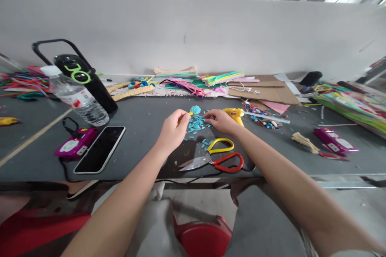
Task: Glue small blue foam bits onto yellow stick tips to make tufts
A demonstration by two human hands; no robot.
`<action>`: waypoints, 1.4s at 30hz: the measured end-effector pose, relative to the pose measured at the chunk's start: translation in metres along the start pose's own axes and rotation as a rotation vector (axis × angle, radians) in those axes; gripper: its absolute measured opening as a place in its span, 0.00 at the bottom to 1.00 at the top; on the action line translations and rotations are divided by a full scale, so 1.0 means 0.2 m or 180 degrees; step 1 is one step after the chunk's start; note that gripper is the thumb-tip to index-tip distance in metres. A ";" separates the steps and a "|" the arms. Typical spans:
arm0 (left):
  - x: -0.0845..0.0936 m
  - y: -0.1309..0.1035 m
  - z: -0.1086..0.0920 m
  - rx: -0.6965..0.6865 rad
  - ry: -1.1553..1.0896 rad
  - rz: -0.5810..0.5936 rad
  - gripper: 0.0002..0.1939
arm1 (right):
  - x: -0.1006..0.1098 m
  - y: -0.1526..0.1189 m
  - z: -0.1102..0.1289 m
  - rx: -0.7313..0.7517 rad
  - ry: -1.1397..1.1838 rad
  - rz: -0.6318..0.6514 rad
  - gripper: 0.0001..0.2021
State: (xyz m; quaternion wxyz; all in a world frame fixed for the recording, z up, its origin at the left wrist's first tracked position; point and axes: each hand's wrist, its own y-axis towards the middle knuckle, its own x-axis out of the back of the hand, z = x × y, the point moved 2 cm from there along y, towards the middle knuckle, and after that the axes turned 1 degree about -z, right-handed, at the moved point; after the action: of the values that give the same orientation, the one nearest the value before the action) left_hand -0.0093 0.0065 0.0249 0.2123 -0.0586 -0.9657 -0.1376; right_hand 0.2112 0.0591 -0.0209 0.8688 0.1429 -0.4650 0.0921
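Note:
Between the fingers of my left hand point(175, 126) is the yellow stem of a small pipe-cleaner flower, its fluffy light-blue head point(195, 110) pointing away from me. My right hand point(220, 120) reaches down at the right edge of a pile of short blue pipe-cleaner pieces point(196, 123). Its fingertips are pinched together; whether a piece is between them is too small to tell. Scissors point(221, 167) with one yellow and one red handle lie in front of the pile, blades to the left. Partly behind my right wrist lies a yellow glue gun point(235, 113) with a clear glue stick point(268, 117).
On the left stand a black flask point(102, 94) and a water bottle point(86, 106), behind a phone point(101, 150) and a purple box point(76, 142) with a cable. Bundles of pipe cleaners point(181, 84) and cardboard point(271, 88) line the back panel. Another purple box point(334, 141) lies right.

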 end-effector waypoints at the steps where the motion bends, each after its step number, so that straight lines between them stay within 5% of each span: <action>1: 0.00 0.00 0.00 -0.0012 0.0009 0.0000 0.15 | 0.00 0.01 0.00 0.0038 -0.0059 0.0014 0.11; 21: -0.01 0.00 0.00 -0.0041 0.0138 0.0073 0.15 | -0.06 0.14 0.04 -0.0222 -0.0464 0.0525 0.02; 29: -0.01 0.00 0.01 0.0034 0.0048 0.0079 0.15 | -0.01 0.07 -0.02 -0.0313 0.0401 0.0130 0.04; 35: -0.03 0.00 0.00 0.0131 -0.0102 0.0126 0.14 | 0.04 0.00 0.00 -0.0365 0.1609 0.0155 0.17; 42: -0.07 0.01 0.00 0.0456 -0.1067 0.0141 0.13 | 0.09 -0.09 0.09 -0.0391 0.2533 0.0239 0.14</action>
State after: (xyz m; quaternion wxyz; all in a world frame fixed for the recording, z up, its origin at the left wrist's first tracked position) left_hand 0.0034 0.0072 0.0195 0.0549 -0.0867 -0.9934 -0.0520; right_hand 0.2121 0.0370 0.0000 0.9840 0.0268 -0.1020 0.1440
